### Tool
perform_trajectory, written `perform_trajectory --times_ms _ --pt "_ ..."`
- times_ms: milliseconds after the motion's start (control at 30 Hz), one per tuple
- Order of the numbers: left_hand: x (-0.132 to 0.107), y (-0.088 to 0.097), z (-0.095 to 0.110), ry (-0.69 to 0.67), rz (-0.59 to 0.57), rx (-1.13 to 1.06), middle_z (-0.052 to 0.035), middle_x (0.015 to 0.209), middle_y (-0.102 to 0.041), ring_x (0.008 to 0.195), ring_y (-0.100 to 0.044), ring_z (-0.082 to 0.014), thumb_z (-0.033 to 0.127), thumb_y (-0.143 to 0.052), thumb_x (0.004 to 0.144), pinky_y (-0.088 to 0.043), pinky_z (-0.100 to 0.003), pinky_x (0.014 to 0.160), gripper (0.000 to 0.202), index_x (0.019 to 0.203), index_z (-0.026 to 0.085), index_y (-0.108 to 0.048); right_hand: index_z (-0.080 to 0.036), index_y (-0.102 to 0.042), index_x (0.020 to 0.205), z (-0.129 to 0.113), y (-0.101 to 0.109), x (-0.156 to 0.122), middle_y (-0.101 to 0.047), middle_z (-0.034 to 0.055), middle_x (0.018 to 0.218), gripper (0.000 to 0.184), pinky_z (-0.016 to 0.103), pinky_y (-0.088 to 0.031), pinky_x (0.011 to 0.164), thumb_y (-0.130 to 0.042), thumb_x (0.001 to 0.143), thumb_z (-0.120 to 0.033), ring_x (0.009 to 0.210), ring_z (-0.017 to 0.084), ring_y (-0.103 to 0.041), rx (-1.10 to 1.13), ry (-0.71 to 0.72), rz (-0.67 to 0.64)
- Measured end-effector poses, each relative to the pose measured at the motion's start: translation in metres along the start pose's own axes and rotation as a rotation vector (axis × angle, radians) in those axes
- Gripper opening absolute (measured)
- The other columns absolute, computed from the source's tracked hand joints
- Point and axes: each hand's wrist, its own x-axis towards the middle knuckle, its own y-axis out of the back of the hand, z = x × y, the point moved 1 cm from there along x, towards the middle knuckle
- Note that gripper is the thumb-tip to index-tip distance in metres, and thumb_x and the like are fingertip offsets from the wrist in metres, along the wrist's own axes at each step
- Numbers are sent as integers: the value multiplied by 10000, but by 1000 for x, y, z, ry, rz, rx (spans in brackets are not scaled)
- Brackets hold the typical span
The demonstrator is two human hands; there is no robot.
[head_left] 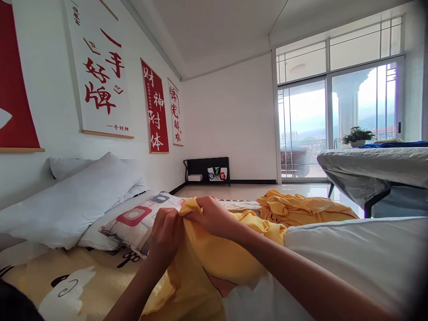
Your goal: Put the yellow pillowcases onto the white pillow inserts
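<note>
A yellow garment [200, 254], soft and crumpled, hangs from both of my hands just above the bed. My left hand [168, 232] is closed, with its fingers pinching the upper edge of the fabric. Close beside it, my right hand [212, 216] grips the same edge, its thumb and fingers pressed together on the cloth. The lower part drapes toward me and to the right, and a small reddish patch [220, 281] shows under a fold. Whether it is a shirt or another piece cannot be made out. Past my right hand lies a heap of yellow clothes [301, 207].
Grey pillows [80, 200] and a patterned cushion [133, 220] lie at left on yellow printed bedding [40, 281]. White bedding [354, 249] spreads at right. Beyond stand a covered table [374, 160] with a potted plant [357, 136], and a low black shelf [207, 167] by the wall.
</note>
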Motion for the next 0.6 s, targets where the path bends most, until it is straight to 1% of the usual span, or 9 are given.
perform_trajectory --times_ms 33,100,133,200,267,300,367,467,600 --pt "-1 1 -2 53 21 -16 -19 797 -534 754 -526 -154 74 -514 870 -467 -282 697 155 954 204 -501 -180 -548 624 1 -3 1 -476 -29 592 262 239 -263 566 -608 799 -366 608 115 -392 30 10 26" --pt "-1 3 -8 285 21 -81 -46 884 -566 821 -554 -182 203 -600 839 -480 -319 721 191 1005 201 -507 -179 -538 614 4 -7 3 -460 -38 586 236 240 -254 577 -590 802 -311 618 112 -380 78 29 65" --pt "-1 3 -12 443 -41 -151 -60 922 -581 849 -569 -202 283 -644 806 -484 -342 730 266 1023 195 -517 -178 -533 612 6 -8 3 -455 -42 586 221 241 -250 578 -580 800 -285 619 110 -375 97 35 76" --pt "-1 4 -18 769 -284 -413 -67 930 -610 846 -597 -227 406 -676 757 -487 -360 718 352 1002 185 -553 -178 -522 610 8 -8 5 -444 -51 586 198 241 -240 572 -572 786 -254 615 105 -362 126 50 84" --pt "0 5 -19 1006 -494 -774 -29 845 -622 777 -613 -205 422 -679 750 -484 -327 682 297 903 191 -572 -179 -513 614 9 -9 8 -438 -60 593 184 239 -235 564 -585 767 -252 615 100 -352 156 72 78" --pt "1 6 -19 1087 -520 -939 -9 817 -620 745 -612 -185 400 -690 748 -481 -302 663 271 872 196 -562 -180 -504 613 8 -10 9 -436 -63 597 188 238 -234 560 -594 758 -258 618 98 -351 171 82 73" --pt "3 10 -17 1187 -438 -1152 19 808 -613 720 -602 -153 332 -733 720 -473 -260 634 280 868 207 -530 -183 -463 596 8 -12 11 -409 -69 587 230 236 -230 548 -610 744 -279 612 96 -343 187 88 69" --pt "5 17 -13 1204 -362 -1274 28 808 -605 705 -577 -125 267 -776 675 -461 -222 607 325 858 205 -514 -191 -439 608 7 -14 14 -408 -76 586 236 232 -237 541 -623 724 -282 600 92 -350 212 94 67" --pt "9 22 -14 1206 -291 -1398 36 719 -550 648 -521 -96 359 -789 643 -431 -191 571 330 732 178 -528 -191 -542 682 9 -18 17 -509 -59 650 164 228 -276 557 -664 677 -301 630 103 -418 285 59 72"
